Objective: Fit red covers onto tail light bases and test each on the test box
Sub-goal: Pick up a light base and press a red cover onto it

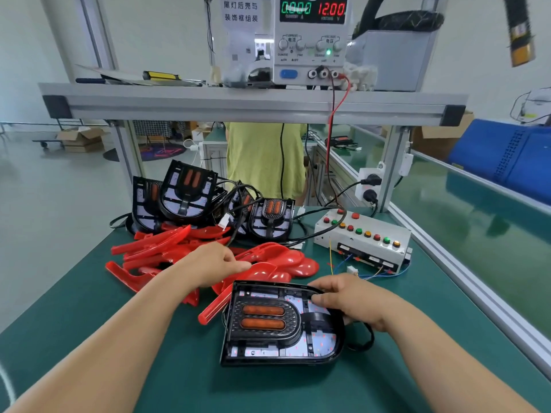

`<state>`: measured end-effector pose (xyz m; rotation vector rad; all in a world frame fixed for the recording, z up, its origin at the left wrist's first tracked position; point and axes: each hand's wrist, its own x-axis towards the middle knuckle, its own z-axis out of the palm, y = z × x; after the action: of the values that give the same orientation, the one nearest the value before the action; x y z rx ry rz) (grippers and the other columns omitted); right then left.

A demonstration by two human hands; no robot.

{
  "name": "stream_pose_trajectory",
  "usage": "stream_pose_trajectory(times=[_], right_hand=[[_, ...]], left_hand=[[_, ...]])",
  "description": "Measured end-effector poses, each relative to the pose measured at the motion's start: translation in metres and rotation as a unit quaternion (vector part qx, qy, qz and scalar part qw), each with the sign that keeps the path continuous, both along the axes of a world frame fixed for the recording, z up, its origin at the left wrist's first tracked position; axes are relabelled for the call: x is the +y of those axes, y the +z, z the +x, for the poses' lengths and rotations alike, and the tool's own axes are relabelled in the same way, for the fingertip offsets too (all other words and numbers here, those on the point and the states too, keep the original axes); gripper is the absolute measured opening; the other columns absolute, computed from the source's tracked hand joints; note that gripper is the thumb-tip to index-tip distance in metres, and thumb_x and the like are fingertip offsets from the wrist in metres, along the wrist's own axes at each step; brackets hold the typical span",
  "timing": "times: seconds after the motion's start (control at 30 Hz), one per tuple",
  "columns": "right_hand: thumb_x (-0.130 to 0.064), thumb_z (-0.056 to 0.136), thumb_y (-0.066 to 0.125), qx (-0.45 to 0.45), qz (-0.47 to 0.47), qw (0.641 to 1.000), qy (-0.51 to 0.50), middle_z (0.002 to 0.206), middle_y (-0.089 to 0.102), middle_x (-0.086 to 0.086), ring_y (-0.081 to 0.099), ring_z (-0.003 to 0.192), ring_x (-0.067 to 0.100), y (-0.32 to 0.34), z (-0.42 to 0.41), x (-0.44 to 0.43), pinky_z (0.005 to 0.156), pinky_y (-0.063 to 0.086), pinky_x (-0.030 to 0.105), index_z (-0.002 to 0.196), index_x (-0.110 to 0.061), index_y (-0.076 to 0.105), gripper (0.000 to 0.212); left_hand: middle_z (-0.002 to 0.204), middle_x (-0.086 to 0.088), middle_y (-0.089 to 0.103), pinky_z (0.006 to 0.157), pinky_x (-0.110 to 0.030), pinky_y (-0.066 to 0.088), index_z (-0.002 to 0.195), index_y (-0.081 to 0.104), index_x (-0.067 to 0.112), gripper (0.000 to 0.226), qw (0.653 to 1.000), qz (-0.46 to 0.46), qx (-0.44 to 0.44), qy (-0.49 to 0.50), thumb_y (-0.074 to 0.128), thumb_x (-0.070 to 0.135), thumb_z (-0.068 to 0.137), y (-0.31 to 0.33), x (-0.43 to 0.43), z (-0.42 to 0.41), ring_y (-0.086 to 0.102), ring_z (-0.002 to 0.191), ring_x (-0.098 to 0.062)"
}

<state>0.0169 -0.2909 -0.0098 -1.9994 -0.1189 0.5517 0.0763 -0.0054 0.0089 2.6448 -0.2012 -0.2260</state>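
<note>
Green bench matting (179, 371) carries a black, D-shaped tail light base (298, 350) lying flat, orange lenses (264, 310) up. The right hand (354, 302) grips the base's far right edge. Just beyond the base, the left hand (214, 263) pinches a glossy red cover (268, 268) atop the pile (167, 245). Farther beyond, rightward, sits the grey test box (363, 242).

The right hand (348, 302) gripped the tail light base (277, 323) at its right edge. The fingers below that grip were hidden under the housing. The base's cable (370, 338) disappeared beneath the same wrist. Left of the grip, the left hand (214, 263) concealed its own fingertips among the red covers (167, 242); hold undetermined. Beyond the grip, the test box (366, 245) labels were too small to read.
</note>
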Motion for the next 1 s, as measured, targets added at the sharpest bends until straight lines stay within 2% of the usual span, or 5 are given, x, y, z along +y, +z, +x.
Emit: stream_pose_trajectory(times=[0.2,0.33,0.57,0.87,1.0], right_hand=[[-0.014,0.099,0.057,0.0,0.014,1.0,-0.008,0.084,0.075,-0.006,0.068,0.071,0.006,-0.003,0.003,0.0,0.055,0.053,0.022,0.109,-0.025,0.071,0.021],[-0.015,0.098,0.058,-0.016,0.005,1.0,-0.018,0.072,0.071,-0.01,0.062,0.057,0.001,-0.003,0.005,0.001,0.045,0.045,0.016,0.107,-0.023,0.072,0.018],[-0.021,0.094,0.065,-0.022,-0.001,0.998,-0.057,0.06,0.065,-0.01,0.056,0.049,0.001,-0.008,0.007,0.001,0.043,0.042,0.015,0.094,-0.013,0.072,0.011],[-0.027,0.093,0.063,-0.043,-0.02,0.997,-0.054,0.063,0.064,-0.01,0.054,0.05,0.001,-0.008,0.005,0.002,0.044,0.04,0.016,0.084,-0.022,0.07,0.012],[-0.034,0.091,0.067,-0.097,-0.045,0.992,-0.072,0.063,0.058,-0.002,0.044,0.05,0.007,-0.008,0.004,0.004,0.047,0.035,0.019,0.086,-0.018,0.07,0.017]], left_hand=[[0.095,0.017,0.07,0.078,-0.033,0.058,0.092,0.073,0.036,0.022,0.999,-0.05,-0.008,-0.01,0.069,0.057,0.084,-0.015,0.007,-0.006,0.068,0.085,-0.008],[0.071,0.02,0.068,0.067,-0.034,0.057,0.087,0.075,0.036,0.002,0.995,-0.103,-0.003,-0.005,0.074,0.036,0.086,-0.022,0.006,-0.009,0.056,0.054,-0.004],[0.076,0.003,0.067,0.057,-0.035,0.051,0.091,0.053,0.028,0.007,0.97,-0.142,-0.182,0.078,0.052,0.027,0.098,-0.011,-0.008,-0.026,0.063,0.065,-0.016],[0.096,0.022,0.062,0.071,-0.022,0.048,0.132,0.052,0.037,0.036,0.932,-0.078,-0.326,-0.137,0.049,0.046,0.098,0.012,-0.032,-0.079,0.062,0.081,-0.005],[0.1,0.006,0.062,0.078,-0.038,0.05,0.135,0.06,0.025,0.04,0.912,-0.056,-0.321,-0.248,0.056,0.036,0.097,-0.002,-0.039,-0.095,0.061,0.086,-0.019]])
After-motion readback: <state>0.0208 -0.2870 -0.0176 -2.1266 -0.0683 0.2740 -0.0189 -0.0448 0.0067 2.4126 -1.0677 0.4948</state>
